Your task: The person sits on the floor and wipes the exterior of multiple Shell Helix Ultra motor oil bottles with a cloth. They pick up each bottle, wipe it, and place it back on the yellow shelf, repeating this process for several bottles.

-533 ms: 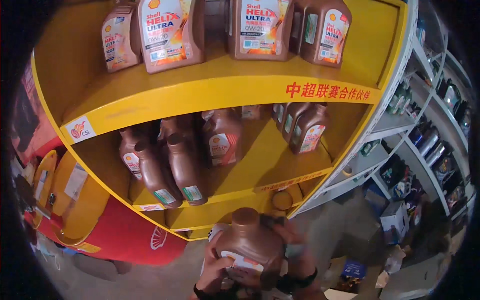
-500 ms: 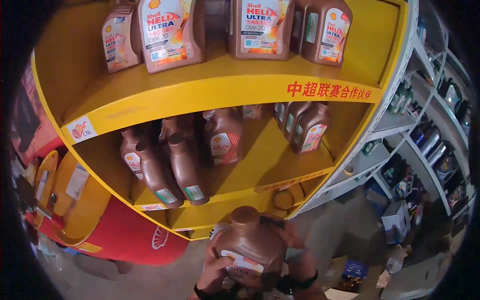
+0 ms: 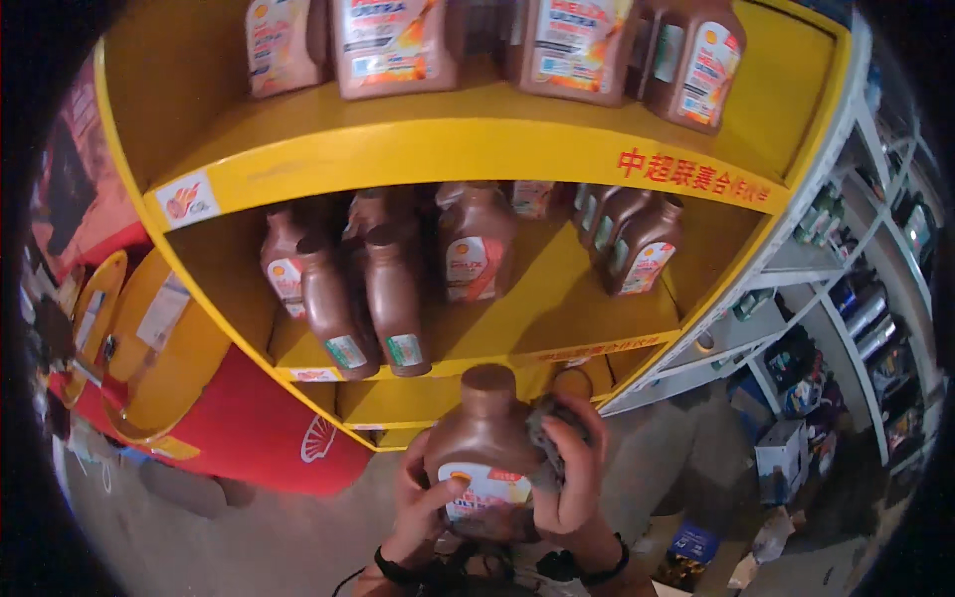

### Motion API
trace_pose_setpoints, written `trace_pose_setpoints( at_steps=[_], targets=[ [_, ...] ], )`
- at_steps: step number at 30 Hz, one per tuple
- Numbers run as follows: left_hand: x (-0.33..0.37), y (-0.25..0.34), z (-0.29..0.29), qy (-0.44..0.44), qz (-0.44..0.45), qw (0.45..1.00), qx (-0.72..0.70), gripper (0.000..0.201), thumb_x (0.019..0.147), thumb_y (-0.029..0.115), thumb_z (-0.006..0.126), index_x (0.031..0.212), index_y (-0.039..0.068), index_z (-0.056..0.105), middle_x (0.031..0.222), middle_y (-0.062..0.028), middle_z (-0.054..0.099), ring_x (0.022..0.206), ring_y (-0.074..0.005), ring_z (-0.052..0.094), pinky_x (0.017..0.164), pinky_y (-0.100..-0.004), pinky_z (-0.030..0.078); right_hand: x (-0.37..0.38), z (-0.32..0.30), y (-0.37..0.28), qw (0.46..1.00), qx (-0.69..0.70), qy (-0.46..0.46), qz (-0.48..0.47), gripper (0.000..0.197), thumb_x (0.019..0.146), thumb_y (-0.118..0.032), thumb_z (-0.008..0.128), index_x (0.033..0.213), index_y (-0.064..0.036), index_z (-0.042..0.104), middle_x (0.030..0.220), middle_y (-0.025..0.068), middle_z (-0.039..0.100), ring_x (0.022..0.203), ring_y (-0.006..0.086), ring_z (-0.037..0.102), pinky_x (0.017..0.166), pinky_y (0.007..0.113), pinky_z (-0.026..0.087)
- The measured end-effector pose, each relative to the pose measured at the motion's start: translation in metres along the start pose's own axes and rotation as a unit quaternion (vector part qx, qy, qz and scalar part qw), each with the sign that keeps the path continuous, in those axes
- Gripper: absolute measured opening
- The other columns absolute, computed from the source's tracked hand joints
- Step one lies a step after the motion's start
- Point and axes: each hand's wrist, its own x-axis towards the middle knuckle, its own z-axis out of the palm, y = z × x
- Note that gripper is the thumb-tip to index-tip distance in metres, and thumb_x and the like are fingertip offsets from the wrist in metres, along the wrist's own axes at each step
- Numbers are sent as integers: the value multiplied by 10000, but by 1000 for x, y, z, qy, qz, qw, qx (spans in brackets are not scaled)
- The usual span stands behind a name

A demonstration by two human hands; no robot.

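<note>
- Head view: at the bottom middle of the frame, the person held one big brown plastic jug with a round cap (image 3: 485, 448) in both hands, close to the body.
- The left hand (image 3: 423, 497) was wrapped around the jug's left side, thumb pressed on the pale front label. It looked like this hand kept the jug from tipping.
- The right hand (image 3: 569, 468) was curled on the jug's right shoulder and pinched a small grey cloth (image 3: 545, 430) against it, as if for wiping.
- Each wrist wore a dark band.
- In the middle of the frame, the yellow curved metal shelf (image 3: 468, 149) held more brown jugs. About seven stood on its middle level (image 3: 398, 298), turned so their labels showed.
- At the top of the frame, four bigger jugs (image 3: 398, 40) stood in a row, and a fifth may have been hidden in the gap between them.
- At the lower left, a red and yellow round drum (image 3: 249, 418) sat beside the shelf.
- At the right edge, a white wire rack (image 3: 846, 279) held small cans, too blurry to count.
</note>
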Motion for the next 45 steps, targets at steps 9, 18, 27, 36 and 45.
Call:
trace_pose_setpoints(
  at_steps=[9, 18, 27, 36, 45],
  targets=[
    [9, 14, 4, 104, -5, 993, -53, 509, 812, 133, 713, 1257, -10, 511, 1081, -115, 649, 939, -206, 662, 831, -356, 553, -86, 12, 7, 995, -78, -49, 32, 421, 866, -58, 550, 1280, 15, 522, 1351, 302, 431, 1227, 449, 472, 1019, 487, 400],
    [-4, 14, 3, 58, 11, 998, 31, 539, 783, 99, 744, 1253, -20, 508, 1123, -119, 631, 1008, -199, 631, 882, -341, 520, -15, -3, -12, 997, -58, -6, 51, 314, 818, -38, 600, 1127, 9, 630, 1316, 243, 517, 1208, 413, 521, 1035, 484, 406],
    [-8, 34, 2, 91, 45, 994, 41, 553, 746, 104, 773, 1227, -23, 532, 1094, -120, 643, 1001, -185, 625, 899, -339, 498, -82, 4, -1, 980, -60, -177, -74, 294, 799, -118, 687, 1085, -53, 668, 1249, 184, 587, 1184, 376, 547, 989, 476, 460],
    [-23, 31, -9, -27, 46, 981, 184, 632, 700, 82, 830, 1240, -47, 528, 1114, -107, 642, 1034, -158, 607, 907, -311, 484, -16, -18, -10, 980, -108, -50, -161, 296, 773, -61, 711, 1066, -85, 677, 1186, 115, 602, 1118, 332, 578, 949, 448, 497],
    [-30, 24, -12, -4, 157, 925, 347, 724, 596, 188, 917, 1188, -45, 572, 1106, -102, 648, 1032, -164, 604, 925, -316, 469, -7, -4, -33, 960, -179, -43, -213, 245, 736, -46, 724, 967, -123, 698, 1088, 48, 619, 1052, 299, 579, 908, 405, 501]
  ],
)
